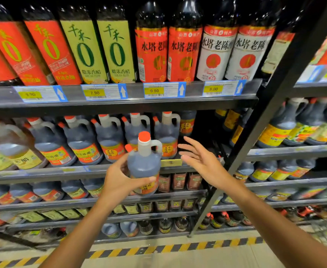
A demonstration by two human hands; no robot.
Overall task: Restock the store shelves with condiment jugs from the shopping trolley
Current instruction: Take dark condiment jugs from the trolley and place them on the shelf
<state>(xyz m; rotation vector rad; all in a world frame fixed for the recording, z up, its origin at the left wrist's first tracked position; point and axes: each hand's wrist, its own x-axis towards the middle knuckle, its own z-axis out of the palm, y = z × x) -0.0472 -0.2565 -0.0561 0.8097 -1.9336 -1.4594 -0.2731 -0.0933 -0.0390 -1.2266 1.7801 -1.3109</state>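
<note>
My left hand (120, 178) grips a dark vinegar jug (144, 167) with an orange cap, a white neck and handle, and an orange label. The jug is upright in front of the second shelf (71, 172). Just right of the jug, my right hand (201, 158) hovers with fingers spread and holds nothing. A row of matching jugs (110, 140) stands on that shelf behind. Right of the last jug there is a dark gap (203, 136). The trolley is not in view.
Tall vinegar bottles (151, 53) fill the top shelf above price tags (163, 90). A black upright post (255, 132) divides this bay from the right bay of jugs (278, 130). Lower shelves hold smaller bottles. Yellow-black hazard tape (178, 247) runs along the floor.
</note>
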